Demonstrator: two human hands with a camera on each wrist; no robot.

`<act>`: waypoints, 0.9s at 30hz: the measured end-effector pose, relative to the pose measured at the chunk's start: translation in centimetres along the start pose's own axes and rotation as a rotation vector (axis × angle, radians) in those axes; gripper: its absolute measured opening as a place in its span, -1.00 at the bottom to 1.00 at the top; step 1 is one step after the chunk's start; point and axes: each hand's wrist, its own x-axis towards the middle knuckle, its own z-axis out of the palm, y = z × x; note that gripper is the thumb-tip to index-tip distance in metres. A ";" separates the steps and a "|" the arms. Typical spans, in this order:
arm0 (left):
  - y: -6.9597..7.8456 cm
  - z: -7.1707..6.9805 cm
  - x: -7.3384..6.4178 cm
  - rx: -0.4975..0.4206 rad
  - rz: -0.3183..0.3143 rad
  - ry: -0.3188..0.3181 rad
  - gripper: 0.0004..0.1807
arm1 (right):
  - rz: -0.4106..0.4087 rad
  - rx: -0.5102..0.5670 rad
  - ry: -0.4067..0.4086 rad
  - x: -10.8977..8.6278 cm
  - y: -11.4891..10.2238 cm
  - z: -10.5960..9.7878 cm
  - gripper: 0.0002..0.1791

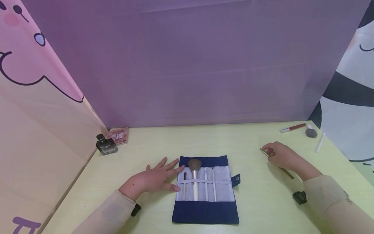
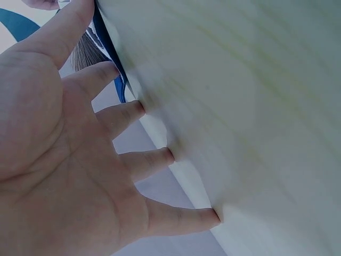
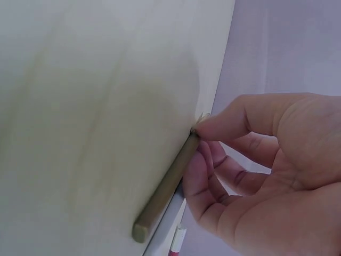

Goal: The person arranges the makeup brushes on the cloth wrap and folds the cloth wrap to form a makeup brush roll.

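Note:
A navy brush roll (image 1: 205, 213) lies unfolded on the table, its pale inside facing up. Under its elastic band sit a large fluffy makeup brush (image 1: 194, 165) and several thin sticks or slim brushes, one of them dark. My left hand (image 1: 156, 180) has its fingers spread at the roll's left edge; in the left wrist view its fingertips press on the tabletop and the roll's border. Over on the right, my right hand (image 1: 280, 156) pinches a slim gold-brown, pencil-like stick (image 3: 165, 186) between thumb and fingers, close to the table. Its exact kind cannot be told.
At the back left, a dark glass bottle (image 1: 106, 147) stands before a pink palette (image 1: 119, 135). Toward the back right lie a red-brown tube with a clear end (image 1: 293, 127), a small grey bottle with a white cap (image 1: 311, 132) and a white stick (image 1: 320, 143). A purple cloth (image 1: 190, 71) hangs behind.

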 end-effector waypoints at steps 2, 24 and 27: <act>0.0 0.0 0.0 -0.005 -0.001 -0.003 -0.07 | 0.011 -0.010 0.001 0.0 -0.2 0.0 -0.55; -0.3 0.1 0.2 -0.015 0.001 0.006 -0.10 | 0.070 0.126 0.051 0.0 -2.0 0.2 -0.54; -0.3 0.1 0.2 -0.014 0.000 0.005 -0.10 | 0.053 0.224 0.058 0.0 -3.0 0.2 -0.52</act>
